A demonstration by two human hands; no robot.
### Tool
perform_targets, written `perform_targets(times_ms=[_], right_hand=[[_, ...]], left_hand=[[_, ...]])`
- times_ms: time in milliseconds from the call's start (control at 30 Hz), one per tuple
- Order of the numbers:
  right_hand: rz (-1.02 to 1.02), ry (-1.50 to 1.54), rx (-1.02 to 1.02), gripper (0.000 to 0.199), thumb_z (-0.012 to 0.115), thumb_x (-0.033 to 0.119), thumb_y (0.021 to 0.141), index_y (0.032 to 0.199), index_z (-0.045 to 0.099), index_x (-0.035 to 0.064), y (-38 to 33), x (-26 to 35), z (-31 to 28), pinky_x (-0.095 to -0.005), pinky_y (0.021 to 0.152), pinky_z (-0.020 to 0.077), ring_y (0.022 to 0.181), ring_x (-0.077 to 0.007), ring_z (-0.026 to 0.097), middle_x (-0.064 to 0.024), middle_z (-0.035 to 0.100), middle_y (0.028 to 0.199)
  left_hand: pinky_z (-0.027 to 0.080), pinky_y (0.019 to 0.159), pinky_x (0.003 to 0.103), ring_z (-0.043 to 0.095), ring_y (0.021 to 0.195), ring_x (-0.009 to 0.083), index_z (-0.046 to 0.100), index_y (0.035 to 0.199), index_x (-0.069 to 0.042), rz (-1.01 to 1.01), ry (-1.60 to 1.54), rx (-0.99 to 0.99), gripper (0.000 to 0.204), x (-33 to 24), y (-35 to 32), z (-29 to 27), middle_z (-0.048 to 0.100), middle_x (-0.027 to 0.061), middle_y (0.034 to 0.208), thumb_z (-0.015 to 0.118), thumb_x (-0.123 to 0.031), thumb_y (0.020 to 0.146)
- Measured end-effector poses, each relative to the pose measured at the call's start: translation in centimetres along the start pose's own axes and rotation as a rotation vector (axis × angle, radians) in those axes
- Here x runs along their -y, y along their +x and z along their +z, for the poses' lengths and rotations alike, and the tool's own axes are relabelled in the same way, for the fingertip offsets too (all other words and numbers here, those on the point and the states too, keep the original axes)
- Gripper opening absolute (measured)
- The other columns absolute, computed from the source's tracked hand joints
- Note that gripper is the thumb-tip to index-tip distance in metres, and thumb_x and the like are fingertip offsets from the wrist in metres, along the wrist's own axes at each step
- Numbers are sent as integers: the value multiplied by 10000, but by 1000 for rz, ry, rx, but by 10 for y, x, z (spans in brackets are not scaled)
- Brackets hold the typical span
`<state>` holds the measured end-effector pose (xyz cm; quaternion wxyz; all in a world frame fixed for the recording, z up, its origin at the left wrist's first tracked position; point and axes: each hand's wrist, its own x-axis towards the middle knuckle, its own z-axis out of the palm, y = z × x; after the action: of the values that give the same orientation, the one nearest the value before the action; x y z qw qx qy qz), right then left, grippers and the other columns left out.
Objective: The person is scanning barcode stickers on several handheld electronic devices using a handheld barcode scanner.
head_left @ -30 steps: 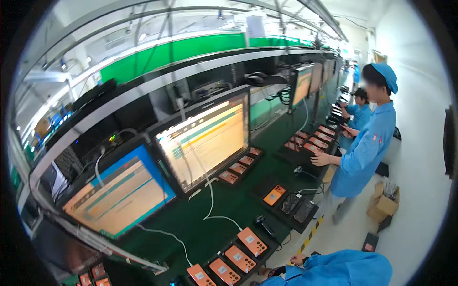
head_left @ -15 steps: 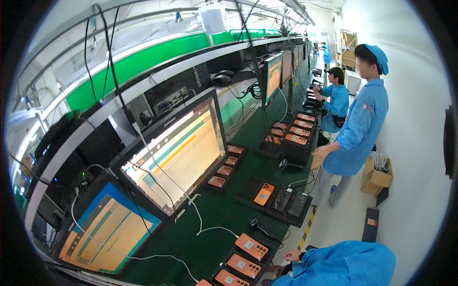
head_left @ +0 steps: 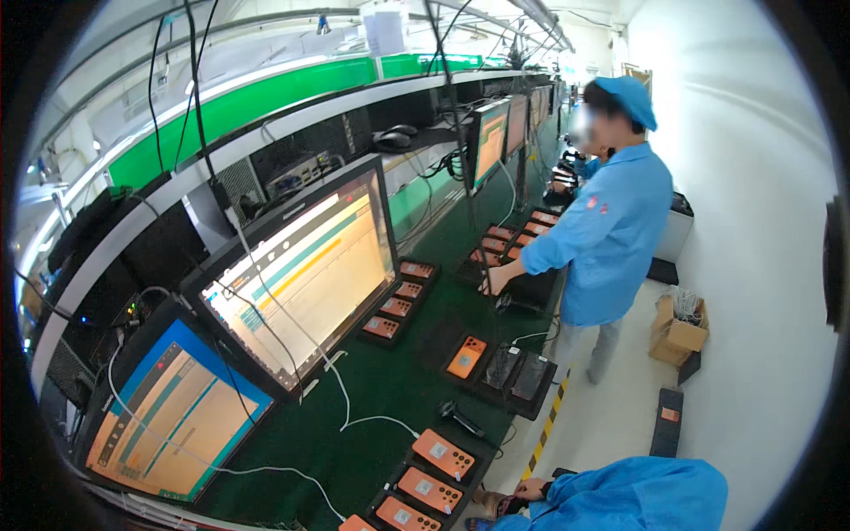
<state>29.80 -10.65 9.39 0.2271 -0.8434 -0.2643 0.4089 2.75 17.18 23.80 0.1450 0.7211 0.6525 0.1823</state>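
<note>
Only the wearer's right hand (head_left: 529,489) showed, low at the bottom edge, poking out of a blue sleeve (head_left: 620,496) that ran off to its right. The fingers looked loosely curled against the edge of the green bench (head_left: 381,398), but the hand was too small to tell whether it gripped anything. The left hand was out of the picture.

Just to the left of that hand lay a row of orange handheld devices (head_left: 443,454) in a dark tray, one behind another, close to the hand but not touching it. Beyond them, a little farther up the bench, a black scanner (head_left: 460,418) lay on the mat, and past it sat another single orange device (head_left: 467,357) beside two black units (head_left: 516,372). A white cable (head_left: 341,389) trailed across the mat well to the left of the hand, leading up toward two tilted monitors (head_left: 305,274) with bright screens.

Farther away, above and to the right of the hand, a co-worker in a blue coat and cap (head_left: 611,230) stood at the same bench, one hand (head_left: 496,280) resting on a tray of more devices. A cardboard box (head_left: 677,327) stood on the floor behind that person.
</note>
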Motion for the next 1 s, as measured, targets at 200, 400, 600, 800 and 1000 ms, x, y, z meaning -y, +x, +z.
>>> perform_targets(times_ms=[200,400,600,800,1000], right_hand=[[28,60,-5,346,561,398,799,1020,666,154,9,-5,-6,-306,786,493,892,-213,641,-71,677,965],[75,56,0,379,573,434,795,1020,677,147,-14,23,-17,-321,793,494,879,-234,646,-88,684,930],[145,88,62,408,597,405,802,1026,670,72,8,-27,-2,-314,713,513,765,-201,662,-109,691,862],[47,-42,-44,322,591,331,811,1004,655,81,23,-54,7,-390,827,484,937,-287,620,-163,653,1015],[19,56,5,337,586,325,834,1022,637,50,19,-77,12,-376,795,494,878,-298,623,-193,641,989]], left_hand=[[389,913,488,469,1021,462,389,1212,82,25,-29,11,627,15,-2,18,474,316,1113,547,-343,779],[381,939,489,458,1050,472,362,1248,100,-122,-27,8,672,13,-3,0,459,332,1146,539,-350,781],[367,985,463,437,1143,447,371,1294,79,-219,-40,94,674,48,13,47,436,330,1243,556,-314,779],[449,792,481,509,971,423,403,1192,42,-335,-9,56,542,28,13,21,448,258,1099,541,-142,701],[430,795,503,487,936,437,431,1122,54,-255,6,-60,503,34,10,30,458,250,995,530,-136,668]])
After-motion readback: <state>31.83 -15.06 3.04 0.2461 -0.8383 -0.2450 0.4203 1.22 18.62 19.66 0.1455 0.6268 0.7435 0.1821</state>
